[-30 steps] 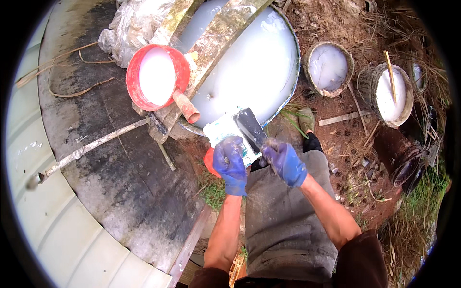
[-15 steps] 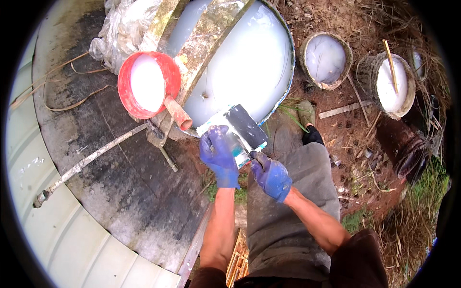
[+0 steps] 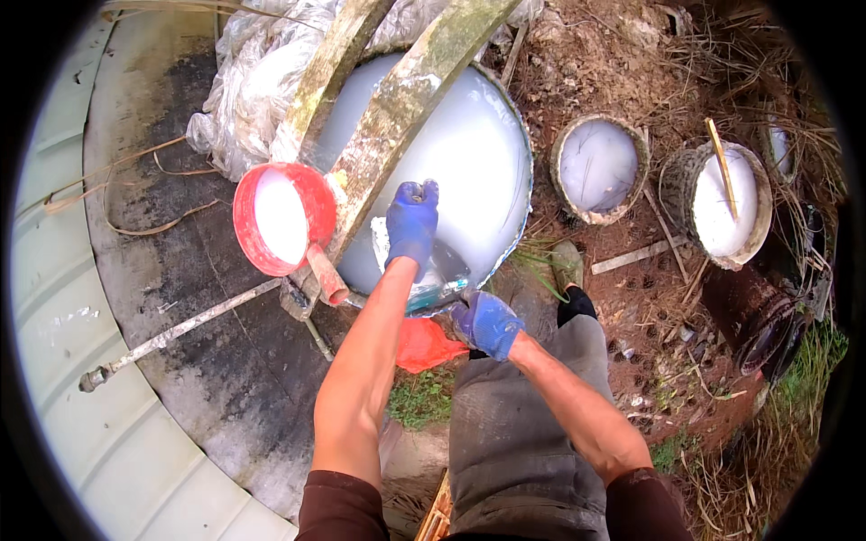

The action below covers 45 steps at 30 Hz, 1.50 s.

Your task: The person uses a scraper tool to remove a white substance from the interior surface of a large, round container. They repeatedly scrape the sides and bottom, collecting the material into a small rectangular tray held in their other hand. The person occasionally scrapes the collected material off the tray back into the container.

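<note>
Mid-work, it seems, at the tub [image 3: 529, 185]

Your left hand [image 3: 412, 227] curls above the white liquid [image 3: 483, 167], its hold hidden; the smeared flat tool [image 3: 447, 265] is by the near edge; your right hand [image 3: 489, 325] grasps its corner. What's left can't be told.

I stand in an outdoor work yard: reddish soil [image 3: 663, 374], dry grass [image 3: 767, 460], and pails [image 3: 677, 191] of white liquid [image 3: 722, 216] beside a big tub [image 3: 529, 185] spanned by planks [image 3: 410, 104].
</note>
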Available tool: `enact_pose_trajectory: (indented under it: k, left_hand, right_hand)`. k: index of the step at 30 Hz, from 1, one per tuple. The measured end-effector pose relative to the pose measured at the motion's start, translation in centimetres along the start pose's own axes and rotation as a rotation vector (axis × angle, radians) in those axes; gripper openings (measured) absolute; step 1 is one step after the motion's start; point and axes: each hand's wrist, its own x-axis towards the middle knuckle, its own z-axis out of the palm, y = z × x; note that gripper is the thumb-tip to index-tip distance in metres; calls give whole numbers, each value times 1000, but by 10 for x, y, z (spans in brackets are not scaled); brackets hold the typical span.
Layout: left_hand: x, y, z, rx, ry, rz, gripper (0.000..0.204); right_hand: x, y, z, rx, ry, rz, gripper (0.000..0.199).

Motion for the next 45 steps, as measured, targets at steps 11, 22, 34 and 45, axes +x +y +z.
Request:
enact_pose_trajectory:
  k: [11,22,34,45]
  left_hand:
    - [-35,0,-26,-333,-25,6,26]
    - [-104,-21,-63,-796,211,10,20]
    - [-80,-29,-46,-862,144,-219,20]
    - [-79,-31,-70,-778,-65,-127,28]
  right_hand:
    - [-7,-12,-51,561,-208,234,24]
    - [-46,-55,-47,-302,-26,27,30]
    - [83,-29,-14,-543,-373,11,27]
    - [-7,-99,-90,-698,-167,-11,32]
